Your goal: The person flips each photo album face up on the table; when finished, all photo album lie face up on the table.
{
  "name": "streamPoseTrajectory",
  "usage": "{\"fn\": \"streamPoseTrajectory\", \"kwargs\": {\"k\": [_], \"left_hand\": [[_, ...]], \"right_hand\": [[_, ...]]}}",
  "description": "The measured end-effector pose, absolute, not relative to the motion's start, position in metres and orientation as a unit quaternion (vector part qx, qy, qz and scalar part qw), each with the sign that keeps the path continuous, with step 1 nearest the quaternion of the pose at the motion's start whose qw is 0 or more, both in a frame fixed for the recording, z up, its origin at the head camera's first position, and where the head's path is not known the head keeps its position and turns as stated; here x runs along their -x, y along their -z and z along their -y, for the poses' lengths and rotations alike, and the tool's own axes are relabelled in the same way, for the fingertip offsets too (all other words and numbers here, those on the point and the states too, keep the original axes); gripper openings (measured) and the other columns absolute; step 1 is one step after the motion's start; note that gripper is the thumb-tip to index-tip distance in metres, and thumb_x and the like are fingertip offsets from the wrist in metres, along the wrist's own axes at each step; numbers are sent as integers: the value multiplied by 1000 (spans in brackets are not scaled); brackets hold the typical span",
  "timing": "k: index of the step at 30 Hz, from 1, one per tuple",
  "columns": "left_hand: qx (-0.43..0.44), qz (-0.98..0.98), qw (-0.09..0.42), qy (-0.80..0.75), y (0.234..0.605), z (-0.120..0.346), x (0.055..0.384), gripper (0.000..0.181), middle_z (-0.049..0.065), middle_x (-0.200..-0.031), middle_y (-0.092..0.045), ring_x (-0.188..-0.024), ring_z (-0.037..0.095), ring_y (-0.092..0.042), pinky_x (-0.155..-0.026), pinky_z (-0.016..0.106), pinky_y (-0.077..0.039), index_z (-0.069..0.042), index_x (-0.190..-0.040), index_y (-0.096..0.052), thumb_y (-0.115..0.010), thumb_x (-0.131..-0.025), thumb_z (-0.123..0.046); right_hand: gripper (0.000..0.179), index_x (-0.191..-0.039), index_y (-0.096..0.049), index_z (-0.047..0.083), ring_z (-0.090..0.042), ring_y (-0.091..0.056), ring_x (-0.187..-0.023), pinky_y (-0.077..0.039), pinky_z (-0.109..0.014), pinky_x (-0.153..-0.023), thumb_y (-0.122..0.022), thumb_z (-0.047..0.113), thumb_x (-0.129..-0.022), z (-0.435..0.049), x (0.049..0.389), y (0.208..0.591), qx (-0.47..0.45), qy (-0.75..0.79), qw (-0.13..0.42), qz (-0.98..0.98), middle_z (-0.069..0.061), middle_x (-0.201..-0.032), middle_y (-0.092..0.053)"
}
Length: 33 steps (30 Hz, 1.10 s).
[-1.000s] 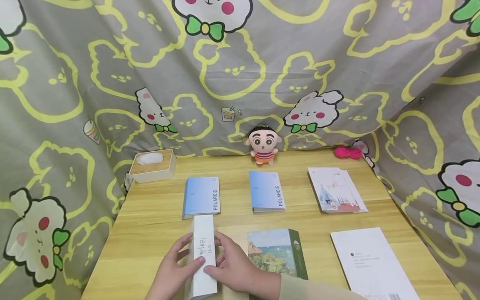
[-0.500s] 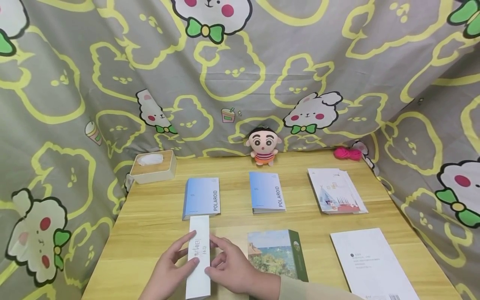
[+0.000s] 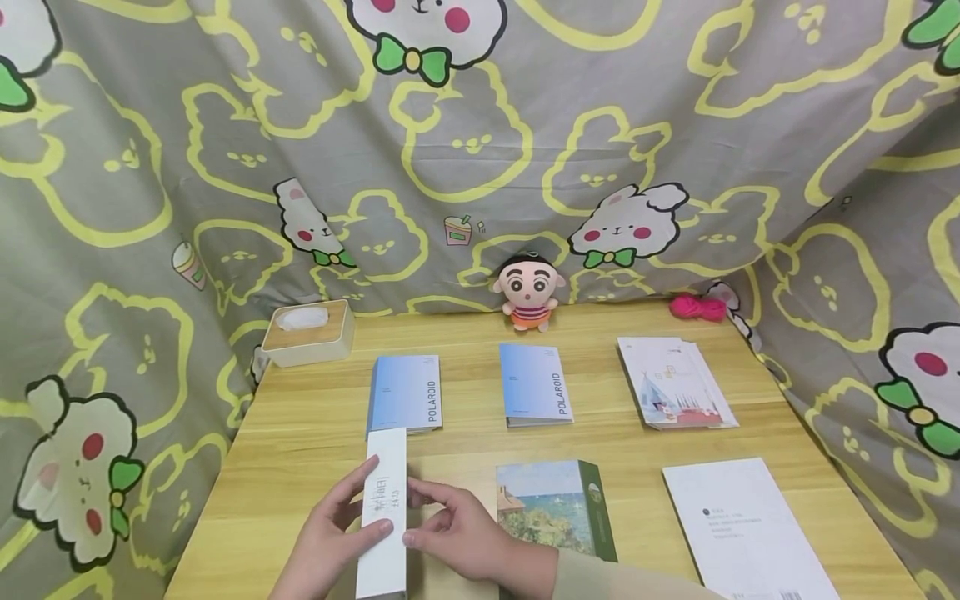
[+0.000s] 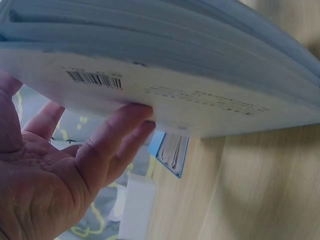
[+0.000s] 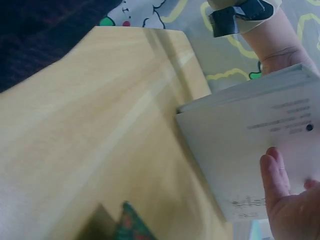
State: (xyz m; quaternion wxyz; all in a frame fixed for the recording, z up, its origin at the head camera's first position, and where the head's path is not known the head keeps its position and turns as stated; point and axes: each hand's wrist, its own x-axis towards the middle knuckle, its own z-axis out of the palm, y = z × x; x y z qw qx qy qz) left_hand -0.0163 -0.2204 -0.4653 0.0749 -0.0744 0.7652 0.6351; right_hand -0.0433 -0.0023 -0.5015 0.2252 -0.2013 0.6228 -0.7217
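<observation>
Both hands point(image 3: 326, 533) point(image 3: 468, 533) hold a thick white book point(image 3: 384, 496) spine-up

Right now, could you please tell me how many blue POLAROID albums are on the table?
2: the left POLAROID album lies just beyond the held white book; the right POLAROID album lies in front of the plush doll.

The right sleeve point(image 3: 622, 579) is pale beige; a dark band point(image 5: 225, 21) sits at the pale left cuff point(image 5: 262, 24).
</observation>
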Motion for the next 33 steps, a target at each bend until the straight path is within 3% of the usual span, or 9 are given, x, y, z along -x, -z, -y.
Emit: {"fn": "streamPoseTrajectory", "kwargs": {"k": [4, 8, 15, 20, 28, 33], "left_hand": [[73, -762, 79, -639, 464, 224, 16, 82, 24, -154, -52, -128, 45, -60, -82, 34, -62, -13, -158, -51, -85, -85, 2], [80, -753, 90, -647, 463, 226, 16, 84, 28, -152, -51, -122, 41, -64, -75, 39, -64, -11, -160, -47, -83, -86, 4], [113, -772, 37, -624, 460, 216, 17, 90, 29, -147, -55, -115, 37, -66, -67, 40, -65, -12, -159, -47, -90, -80, 0], [117, -784, 21, -609, 462, 214, 18, 94, 31, -142, -58, -109, 33, -67, -67, 38, -64, -12, -159, -46, -93, -77, -1], [132, -792, 20, -596, 466, 220, 17, 94, 26, -141, -58, -111, 32, -67, -71, 37, -64, -8, -158, -45, -93, -78, -1], [138, -769, 19, -623, 468, 222, 16, 96, 28, -145, -55, -104, 20, -69, -72, 39, -65, -5, -160, -42, -89, -78, 7]], "right_hand": [[68, -155, -47, -4, -7, -69, -81, -58, -21, -71, -78, 10, -96, 4, 46, 508, 186, 699, 252, -644, -8, -128, -63], [67, -155, -50, 2, -12, -70, -75, -59, -24, -66, -80, 9, -95, 5, 48, 515, 167, 672, 275, -667, -15, -128, -62], [73, -156, -45, 0, -16, -71, -75, -61, -29, -73, -80, 17, -95, 6, 53, 523, 155, 607, 324, -709, -15, -123, -64], [75, -154, -45, -3, -12, -70, -78, -60, -28, -75, -82, 22, -93, 7, 56, 521, 158, 583, 322, -729, -15, -122, -66], [79, -154, -47, 0, -9, -71, -83, -60, -26, -73, -86, 27, -91, 8, 57, 520, 163, 554, 312, -754, -15, -126, -67], [75, -153, -52, 6, -8, -66, -89, -56, -25, -75, -86, 30, -91, 5, 59, 516, 182, 518, 281, -787, -16, -134, -64]]}}
